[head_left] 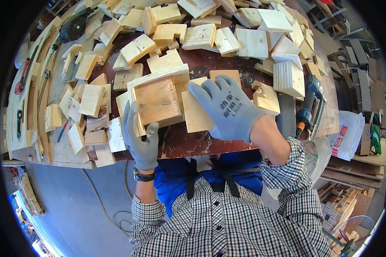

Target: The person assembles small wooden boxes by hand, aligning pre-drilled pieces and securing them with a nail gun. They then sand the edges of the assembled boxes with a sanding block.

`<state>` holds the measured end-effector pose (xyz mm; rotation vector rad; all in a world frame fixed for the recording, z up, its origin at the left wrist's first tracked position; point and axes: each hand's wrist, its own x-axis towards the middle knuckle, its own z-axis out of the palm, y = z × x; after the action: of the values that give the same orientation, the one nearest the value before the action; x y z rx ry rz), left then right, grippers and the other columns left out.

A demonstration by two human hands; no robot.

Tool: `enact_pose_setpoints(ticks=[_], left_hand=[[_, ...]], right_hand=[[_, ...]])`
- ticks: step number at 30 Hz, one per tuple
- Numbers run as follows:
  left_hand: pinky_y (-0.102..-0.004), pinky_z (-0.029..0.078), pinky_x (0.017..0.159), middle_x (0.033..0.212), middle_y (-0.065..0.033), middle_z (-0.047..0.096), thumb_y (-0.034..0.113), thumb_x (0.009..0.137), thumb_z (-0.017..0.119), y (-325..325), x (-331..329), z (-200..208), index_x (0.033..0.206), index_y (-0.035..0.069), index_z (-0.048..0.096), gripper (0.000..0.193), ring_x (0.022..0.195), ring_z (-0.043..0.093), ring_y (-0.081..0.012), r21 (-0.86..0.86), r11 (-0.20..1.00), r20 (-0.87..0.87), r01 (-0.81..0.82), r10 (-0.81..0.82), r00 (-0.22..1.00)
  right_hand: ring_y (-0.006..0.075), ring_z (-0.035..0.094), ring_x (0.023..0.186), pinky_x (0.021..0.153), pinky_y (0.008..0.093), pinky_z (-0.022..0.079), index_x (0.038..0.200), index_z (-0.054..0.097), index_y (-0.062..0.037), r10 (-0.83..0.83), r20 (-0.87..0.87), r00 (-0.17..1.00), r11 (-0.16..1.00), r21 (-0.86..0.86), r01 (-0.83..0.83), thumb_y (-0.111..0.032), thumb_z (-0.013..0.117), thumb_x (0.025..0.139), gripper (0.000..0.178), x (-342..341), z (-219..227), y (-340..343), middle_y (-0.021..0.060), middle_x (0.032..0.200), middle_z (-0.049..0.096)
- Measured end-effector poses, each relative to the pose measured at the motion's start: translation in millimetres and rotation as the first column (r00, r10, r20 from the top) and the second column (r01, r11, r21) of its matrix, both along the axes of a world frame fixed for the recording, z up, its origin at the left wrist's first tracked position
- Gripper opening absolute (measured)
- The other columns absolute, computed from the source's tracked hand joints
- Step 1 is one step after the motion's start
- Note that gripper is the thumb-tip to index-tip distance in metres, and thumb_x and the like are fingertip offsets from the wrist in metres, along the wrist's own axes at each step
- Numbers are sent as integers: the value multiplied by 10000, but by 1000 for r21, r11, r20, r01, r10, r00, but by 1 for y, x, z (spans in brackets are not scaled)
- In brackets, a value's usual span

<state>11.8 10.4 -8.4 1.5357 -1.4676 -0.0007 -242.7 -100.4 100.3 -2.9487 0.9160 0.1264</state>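
Both my hands wear grey work gloves. My left hand point(140, 137) grips the near left corner of a small plywood box point(158, 100), thumb on the near side and fingers along its left wall. The box lies tilted on the table, with a longer layered strip on its far side. Right beside it, my right hand point(225, 109) is closed over a flat square plywood piece point(196, 112), fingers bent across its right part. My right thumb is hidden under the hand. Another plywood block point(225, 76) lies just past my right fingertips.
Many loose plywood pieces point(199, 35) are heaped across the far side of the dark red table point(188, 143). A pneumatic nail gun point(306, 109) lies at the right. Long strips, a red-handled tool point(21, 81) and a black round tool point(73, 29) lie at the left.
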Motion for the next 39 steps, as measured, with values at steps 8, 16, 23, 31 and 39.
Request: enact_pose_setpoints(ticks=[8,16,23,31,39], left_hand=[[-599,315,1258,1614,-197,493,362,951,793,5,-13,47,1503,51,569,672,1522,414,-435,-36,999,373,-21,33,927],[-599,313,1248,1637,-202,479,433,873,838,-13,-38,91,1524,70,569,792,1546,388,-445,339,936,559,-99,-116,821],[-594,337,1224,1641,-200,469,524,924,762,-18,-40,73,1494,70,583,750,1538,396,-430,341,927,627,-157,-100,772],[-540,376,1224,1643,-194,468,445,981,714,-18,-30,91,1607,61,463,775,1521,417,-427,441,892,611,-101,-216,762],[-528,422,1204,1610,-280,469,50,817,690,-12,-11,99,1676,25,309,940,1467,488,-454,432,899,280,71,-208,937]], right_hand=[[314,573,1125,1169,504,345,1543,449,-19,10,54,998,1000,18,-11,-390,829,759,947,-32,-15,50,132,1205,568],[309,573,1236,1203,531,332,1527,482,-31,-57,130,990,998,-28,61,-451,794,817,882,-58,-29,57,138,1280,580],[380,510,1385,1230,550,341,1553,465,-36,-162,168,972,981,-81,178,-573,791,833,955,-62,3,0,176,1489,520],[399,552,1335,1164,499,436,1606,390,-60,-253,-317,914,938,153,312,-467,825,847,965,-30,7,-68,189,1474,533],[365,611,1262,1075,471,502,1466,499,-51,-48,330,943,996,81,23,-435,843,808,836,13,38,-10,185,1369,595]])
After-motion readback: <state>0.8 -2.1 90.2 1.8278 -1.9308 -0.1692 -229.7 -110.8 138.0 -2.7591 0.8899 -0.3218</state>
